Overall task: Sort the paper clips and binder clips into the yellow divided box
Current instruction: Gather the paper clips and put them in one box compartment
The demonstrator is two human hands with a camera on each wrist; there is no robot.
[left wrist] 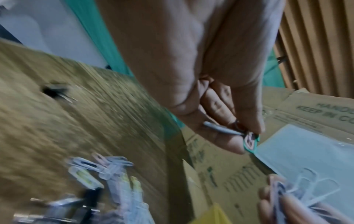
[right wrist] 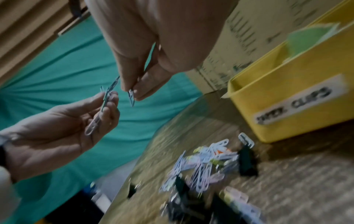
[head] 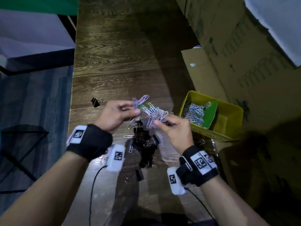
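Both hands are raised over the wooden table, each pinching part of a tangle of pastel paper clips (head: 151, 111). My left hand (head: 118, 115) holds a few clips (left wrist: 229, 131) between thumb and fingers. My right hand (head: 172, 126) pinches clips (right wrist: 131, 95) at its fingertips. Below them lies a mixed pile of black binder clips (head: 145, 144) and loose paper clips (right wrist: 203, 163). The yellow divided box (head: 231, 111) stands to the right; its left compartment holds paper clips (head: 194, 113), behind a green divider (head: 211, 115). Its front label reads "PAPER CLIPS" (right wrist: 295, 104).
A lone black binder clip (head: 96, 101) lies on the table to the left of the hands. Cardboard boxes (head: 228, 54) stand behind and beside the yellow box. The table's left edge (head: 72, 95) drops to a blue floor.
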